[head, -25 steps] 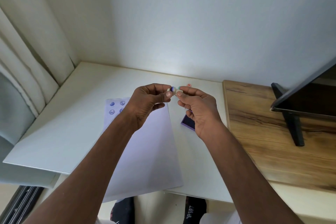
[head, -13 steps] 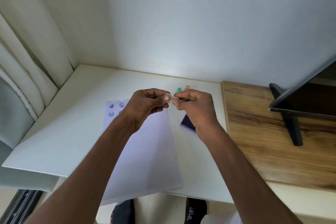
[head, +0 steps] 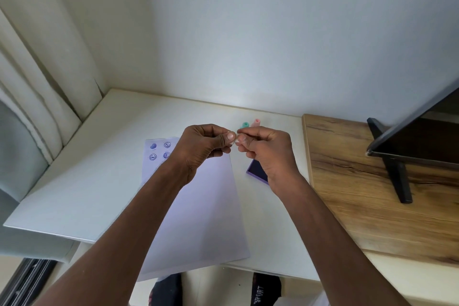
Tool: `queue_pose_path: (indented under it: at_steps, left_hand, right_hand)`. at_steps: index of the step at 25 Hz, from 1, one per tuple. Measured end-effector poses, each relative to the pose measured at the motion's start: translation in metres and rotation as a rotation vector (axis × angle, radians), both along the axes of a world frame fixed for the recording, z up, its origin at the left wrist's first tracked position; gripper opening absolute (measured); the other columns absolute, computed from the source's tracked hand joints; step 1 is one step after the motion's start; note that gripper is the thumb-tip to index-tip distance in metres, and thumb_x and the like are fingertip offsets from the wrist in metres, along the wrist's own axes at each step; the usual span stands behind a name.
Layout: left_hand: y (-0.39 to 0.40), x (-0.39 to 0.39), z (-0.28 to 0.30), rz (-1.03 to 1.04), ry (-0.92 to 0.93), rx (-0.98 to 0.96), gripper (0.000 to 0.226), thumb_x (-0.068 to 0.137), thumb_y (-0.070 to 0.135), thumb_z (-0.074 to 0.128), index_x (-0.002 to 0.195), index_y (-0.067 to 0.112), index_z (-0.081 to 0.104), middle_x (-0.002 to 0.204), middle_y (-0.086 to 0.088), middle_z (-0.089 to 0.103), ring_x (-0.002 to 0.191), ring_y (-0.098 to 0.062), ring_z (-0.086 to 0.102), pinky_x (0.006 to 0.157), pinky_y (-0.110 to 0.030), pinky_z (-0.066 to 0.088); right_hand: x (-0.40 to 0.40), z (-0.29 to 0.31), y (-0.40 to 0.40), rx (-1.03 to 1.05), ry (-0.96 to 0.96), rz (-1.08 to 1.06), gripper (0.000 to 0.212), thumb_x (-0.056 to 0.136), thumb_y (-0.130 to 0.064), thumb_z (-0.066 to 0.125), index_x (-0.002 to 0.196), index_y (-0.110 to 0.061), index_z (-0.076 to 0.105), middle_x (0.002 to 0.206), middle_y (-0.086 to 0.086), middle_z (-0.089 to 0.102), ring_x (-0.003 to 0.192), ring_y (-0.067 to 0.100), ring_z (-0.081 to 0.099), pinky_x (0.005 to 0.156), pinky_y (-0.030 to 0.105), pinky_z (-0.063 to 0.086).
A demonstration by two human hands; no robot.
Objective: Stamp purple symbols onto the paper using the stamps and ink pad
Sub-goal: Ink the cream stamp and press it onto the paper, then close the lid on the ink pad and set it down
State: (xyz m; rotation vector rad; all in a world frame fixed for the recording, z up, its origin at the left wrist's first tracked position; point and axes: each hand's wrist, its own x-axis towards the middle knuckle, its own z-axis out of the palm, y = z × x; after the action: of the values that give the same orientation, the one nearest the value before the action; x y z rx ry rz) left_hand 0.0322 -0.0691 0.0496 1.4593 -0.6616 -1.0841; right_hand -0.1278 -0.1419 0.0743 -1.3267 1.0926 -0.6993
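Ink pad [head: 255, 169] half behind right wrist

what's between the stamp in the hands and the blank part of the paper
Nothing visible. Both hands pinch a small stamp above the paper, whose area beside the purple prints lies bare; only the left forearm crosses over it.

A pale curtain [head: 37, 97] hangs at the left of the white worktop [head: 82, 181]; a dark screen [head: 422, 141] on a black stand [head: 395, 174] occupies the wooden surface [head: 360, 206] at right

Your left hand [head: 207, 149] and right hand [head: 267, 150] pinch a small stamp [head: 236, 137] together above the paper [head: 198, 206] on the bench [head: 99, 169].
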Motion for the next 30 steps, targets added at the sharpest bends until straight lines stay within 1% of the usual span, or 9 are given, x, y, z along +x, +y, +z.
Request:
queue_pose_path:
  at_steps: [4, 8, 9, 11, 14, 19, 25, 27, 30]
  left_hand:
    - [0.0, 0.002, 0.006, -0.009, -0.11, 0.016, 0.028, 0.083, 0.035, 0.085, 0.101, 0.015, 0.081, 0.089, -0.007, 0.082, 0.079, -0.021, 0.078, 0.082, -0.037, 0.059]
    - [0.006, 0.006, 0.002, 0.012, -0.378, 0.159, 0.038, 0.081, 0.052, 0.082, 0.104, 0.023, 0.077, 0.09, -0.004, 0.079, 0.083, -0.023, 0.074, 0.069, -0.025, 0.054]
    - [0.008, 0.006, -0.001, 0.013, -0.548, 0.211, 0.037, 0.082, 0.05, 0.082, 0.107, 0.024, 0.076, 0.095, -0.002, 0.076, 0.085, -0.021, 0.071, 0.066, -0.023, 0.051]
    - [0.01, 0.005, -0.006, -0.074, -0.906, 0.311, 0.041, 0.084, 0.043, 0.081, 0.12, 0.026, 0.072, 0.113, -0.003, 0.066, 0.106, -0.021, 0.063, 0.077, -0.03, 0.051]
    - [0.015, -0.002, -0.012, -0.293, -1.148, 0.459, 0.065, 0.083, 0.045, 0.08, 0.141, 0.027, 0.056, 0.136, -0.006, 0.048, 0.13, -0.03, 0.045, 0.099, -0.045, 0.048]
    - [0.017, -0.003, -0.015, -0.352, -1.14, 0.541, 0.073, 0.083, 0.05, 0.078, 0.146, 0.034, 0.045, 0.147, 0.0, 0.037, 0.14, -0.027, 0.034, 0.104, -0.054, 0.039]
    - [0.018, -0.003, -0.014, -0.394, -1.158, 0.573, 0.073, 0.086, 0.052, 0.074, 0.149, 0.034, 0.041, 0.15, 0.0, 0.035, 0.143, -0.028, 0.033, 0.112, -0.063, 0.028]
    - [0.018, -0.005, -0.012, -0.413, -1.19, 0.572, 0.073, 0.088, 0.05, 0.073, 0.151, 0.031, 0.041, 0.149, -0.003, 0.036, 0.142, -0.029, 0.034, 0.114, -0.064, 0.025]
    - [0.013, -0.007, -0.006, -0.379, -1.216, 0.535, 0.065, 0.092, 0.046, 0.069, 0.148, 0.022, 0.046, 0.143, -0.009, 0.043, 0.135, -0.033, 0.041, 0.111, -0.059, 0.031]
  right_hand:
    - [0.006, 0.002, 0.004, 0.218, -0.072, -0.092, 0.012, 0.091, -0.008, 0.078, 0.099, -0.016, 0.082, 0.092, 0.007, 0.083, 0.074, 0.014, 0.077, 0.065, 0.027, 0.059]
    - [0.006, -0.001, -0.003, 0.201, -0.066, -0.236, 0.015, 0.088, -0.013, 0.083, 0.102, -0.013, 0.077, 0.096, 0.006, 0.082, 0.063, 0.013, 0.071, 0.047, 0.022, 0.049]
    - [0.007, -0.003, -0.005, 0.104, -0.035, -0.269, 0.017, 0.086, -0.015, 0.085, 0.101, -0.013, 0.078, 0.098, 0.006, 0.081, 0.067, 0.015, 0.072, 0.05, 0.024, 0.054]
    - [0.015, -0.006, -0.008, -0.201, 0.131, -0.276, 0.017, 0.082, -0.023, 0.087, 0.096, -0.019, 0.078, 0.092, -0.003, 0.08, 0.076, 0.014, 0.073, 0.064, 0.03, 0.06]
    - [0.037, -0.004, -0.018, -0.59, 0.353, -0.114, 0.014, 0.084, -0.028, 0.084, 0.092, -0.024, 0.074, 0.088, -0.01, 0.078, 0.081, 0.015, 0.073, 0.068, 0.03, 0.057]
    - [0.084, -0.005, -0.059, -0.876, 0.857, 0.254, 0.015, 0.09, -0.017, 0.073, 0.104, -0.025, 0.071, 0.1, 0.001, 0.078, 0.1, 0.029, 0.068, 0.09, 0.034, 0.045]
    - [0.107, -0.011, -0.07, -0.912, 1.193, 0.442, 0.031, 0.09, -0.008, 0.064, 0.118, -0.02, 0.066, 0.111, 0.005, 0.073, 0.107, 0.029, 0.068, 0.105, 0.041, 0.039]
    - [0.104, -0.004, -0.065, -0.923, 1.189, 0.42, 0.033, 0.091, -0.011, 0.064, 0.122, -0.02, 0.064, 0.112, 0.005, 0.073, 0.107, 0.03, 0.068, 0.106, 0.043, 0.037]
    - [0.069, 0.012, -0.051, -0.861, 0.894, 0.183, 0.029, 0.093, -0.024, 0.069, 0.121, -0.023, 0.063, 0.111, -0.001, 0.076, 0.106, 0.027, 0.069, 0.1, 0.042, 0.046]
